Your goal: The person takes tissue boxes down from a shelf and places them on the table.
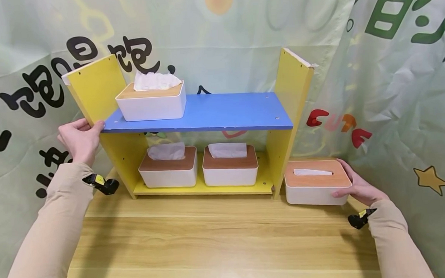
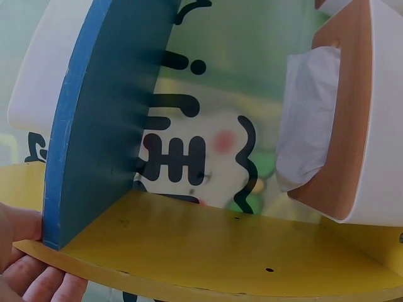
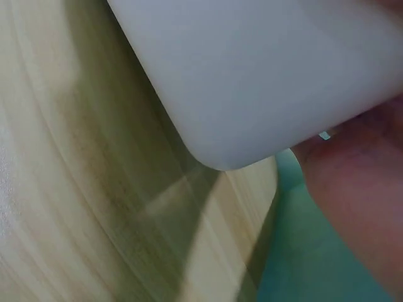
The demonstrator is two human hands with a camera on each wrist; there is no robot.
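A small yellow shelf unit (image 1: 296, 90) with a blue middle board (image 1: 228, 109) stands on the wooden table. My left hand (image 1: 81, 139) grips its left side panel at the end of the blue board; in the left wrist view the thumb (image 2: 24, 223) lies by the board's corner and the fingers curl behind the yellow panel. To the right of the unit, my right hand (image 1: 362, 186) holds a white tissue box (image 1: 314, 196) with a brown wooden lid by its right end. The right wrist view shows only that box's white corner (image 3: 233, 113) and part of the hand.
Another tissue box (image 1: 152, 108) sits at the left of the blue board. On the yellow bottom board stand two more, a left tissue box (image 1: 168, 178) and a right tissue box (image 1: 230, 176). A printed cloth (image 1: 392, 106) hangs behind and beside the wooden table (image 1: 212, 239).
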